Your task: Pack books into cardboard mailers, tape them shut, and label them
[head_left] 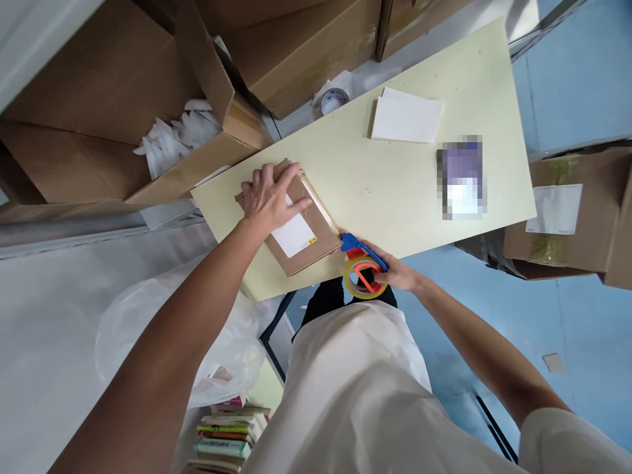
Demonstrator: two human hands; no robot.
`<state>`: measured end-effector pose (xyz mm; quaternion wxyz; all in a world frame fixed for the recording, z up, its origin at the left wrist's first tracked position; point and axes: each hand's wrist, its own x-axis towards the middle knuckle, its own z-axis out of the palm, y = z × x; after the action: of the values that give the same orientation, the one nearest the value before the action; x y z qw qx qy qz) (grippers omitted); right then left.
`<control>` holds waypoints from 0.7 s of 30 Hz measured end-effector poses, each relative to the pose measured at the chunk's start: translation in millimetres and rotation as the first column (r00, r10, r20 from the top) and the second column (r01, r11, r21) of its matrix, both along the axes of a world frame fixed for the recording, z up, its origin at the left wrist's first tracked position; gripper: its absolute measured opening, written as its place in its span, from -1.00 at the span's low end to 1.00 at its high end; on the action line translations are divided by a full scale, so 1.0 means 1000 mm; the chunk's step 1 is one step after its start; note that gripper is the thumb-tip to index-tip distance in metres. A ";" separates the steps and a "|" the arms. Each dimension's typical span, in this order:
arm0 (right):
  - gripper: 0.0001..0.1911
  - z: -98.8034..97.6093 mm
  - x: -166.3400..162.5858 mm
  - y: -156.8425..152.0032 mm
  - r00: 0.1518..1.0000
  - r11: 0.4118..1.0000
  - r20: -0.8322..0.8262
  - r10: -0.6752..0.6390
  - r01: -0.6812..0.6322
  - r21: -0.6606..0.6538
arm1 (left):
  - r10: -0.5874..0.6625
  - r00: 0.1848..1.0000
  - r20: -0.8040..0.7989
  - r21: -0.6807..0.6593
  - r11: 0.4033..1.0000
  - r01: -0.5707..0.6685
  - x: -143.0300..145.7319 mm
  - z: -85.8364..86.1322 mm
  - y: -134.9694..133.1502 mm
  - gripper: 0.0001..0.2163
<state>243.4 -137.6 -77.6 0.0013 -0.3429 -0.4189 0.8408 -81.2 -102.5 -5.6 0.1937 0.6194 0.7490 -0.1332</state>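
Note:
A flat cardboard package (320, 247) with a white label (293, 232) lies near the left end of the pale yellow table (395, 191). Across its top rests my left hand (270, 197), fingers spread, pressing on the cardboard. My right hand (391, 266) is closed around a blue and orange tape dispenser (356, 245) fitted with a roll of yellowish tape (349, 282). The dispenser's blue head touches or nearly touches the package's near right corner; I cannot tell which. A shiny strip runs along the package's right edge.
White sheets (407, 118) and a blurred-out item (463, 178) lie on the table's right half. Behind are a tape roll (334, 101) and an open carton (99, 155) with white scraps. Another carton (567, 210) stands right; books (224, 438) and a plastic bag (148, 329) are lower left.

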 end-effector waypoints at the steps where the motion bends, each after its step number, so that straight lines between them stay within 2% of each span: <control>1: -0.01 0.000 -0.008 0.003 0.998 0.998 0.024 -0.064 0.064 0.002 | 0.067 0.998 -0.008 0.036 0.997 -0.066 -0.006 -0.004 -0.004 -0.19; 3: -0.04 0.002 -0.029 0.024 0.982 0.984 0.067 -0.178 0.177 0.021 | 0.256 0.966 -0.013 0.113 0.961 -0.253 -0.017 -0.012 -0.014 -0.20; 5: -0.06 0.004 -0.053 0.058 0.970 0.973 0.083 -0.231 0.227 0.046 | 0.435 0.900 0.016 0.163 0.887 -0.432 -0.025 -0.015 -0.027 -0.20; 7: -0.13 0.007 -0.076 0.098 0.970 0.971 0.073 -0.231 0.226 0.075 | 0.486 0.873 0.042 0.168 0.858 -0.486 -0.027 -0.012 -0.039 -0.12; 9: -0.19 0.011 -0.094 0.134 0.982 0.982 0.055 -0.181 0.177 0.069 | 0.389 0.921 0.026 0.141 0.911 -0.388 -0.023 -0.003 -0.046 0.02; 11: -0.22 0.015 -0.106 0.156 0.991 0.991 0.050 -0.127 0.125 0.044 | 0.214 0.977 -0.008 0.082 0.974 -0.213 -0.018 0.007 -0.043 0.15; 14: -0.23 0.020 -0.112 0.164 0.993 0.995 0.073 -0.097 0.095 0.038 | 0.034 0.999 0.007 -0.005 0.999 -0.034 -0.015 0.015 -0.027 0.24; 17: -0.24 0.020 -0.111 0.158 0.991 0.994 0.096 -0.096 0.089 0.069 | 0.019 0.999 0.036 -0.025 1.000 -0.018 -0.017 0.013 -0.016 0.25; 21: -0.19 0.018 -0.102 0.152 0.996 0.997 0.082 -0.027 0.022 0.071 | 0.036 0.998 0.042 -0.020 0.999 -0.035 -0.018 0.009 -0.017 0.23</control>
<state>141.9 14.2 -59.7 0.0065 -0.3823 -0.4438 0.8105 -99.7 -119.1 3.6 0.2178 0.6067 0.7544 -0.1236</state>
